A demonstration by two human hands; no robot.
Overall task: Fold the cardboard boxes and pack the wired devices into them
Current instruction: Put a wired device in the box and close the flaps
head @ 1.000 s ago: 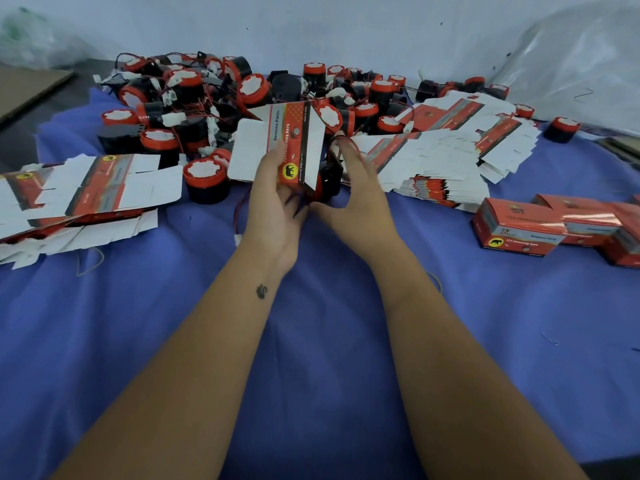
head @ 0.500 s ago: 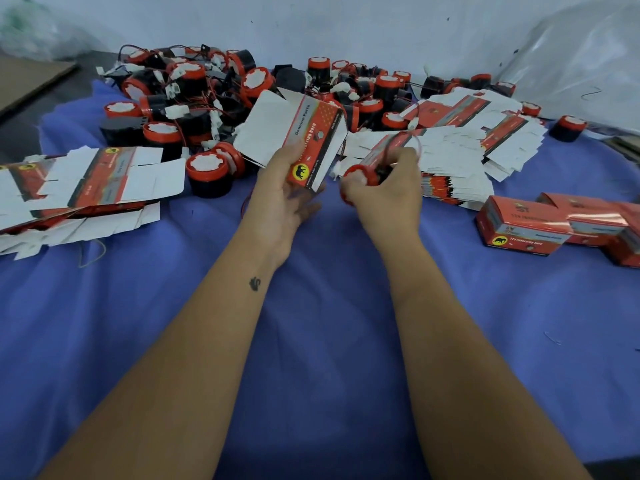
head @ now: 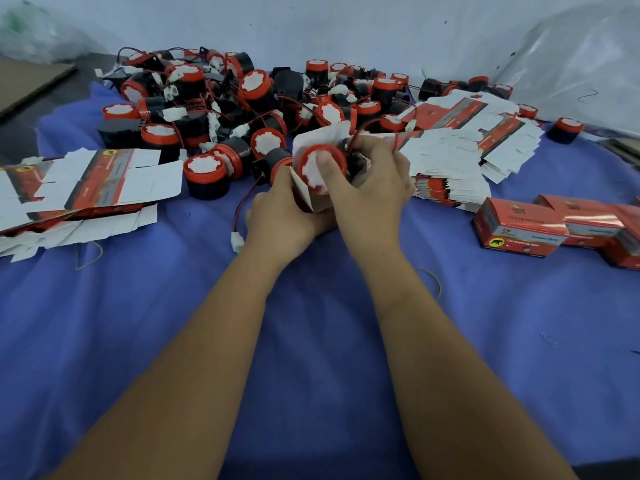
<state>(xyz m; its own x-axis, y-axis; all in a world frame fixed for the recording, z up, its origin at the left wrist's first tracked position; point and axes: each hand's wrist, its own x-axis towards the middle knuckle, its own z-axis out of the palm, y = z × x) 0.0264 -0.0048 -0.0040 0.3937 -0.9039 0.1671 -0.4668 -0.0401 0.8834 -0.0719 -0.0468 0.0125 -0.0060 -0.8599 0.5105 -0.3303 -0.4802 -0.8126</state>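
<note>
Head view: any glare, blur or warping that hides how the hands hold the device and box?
Head view: light even and soft; sheen only on the packed boxes; wide-angle bowing toward the edges; slight blur on the right hand and left hand, yet the device and open box read clearly.

Just one cam, head-mounted, looking forward and down over both forearms onto the blue cloth [head: 173, 341]. Wide-angle, so the edges bend. Hands sit close, mid-frame; the wall [head: 346, 26] runs across the top.
</note>
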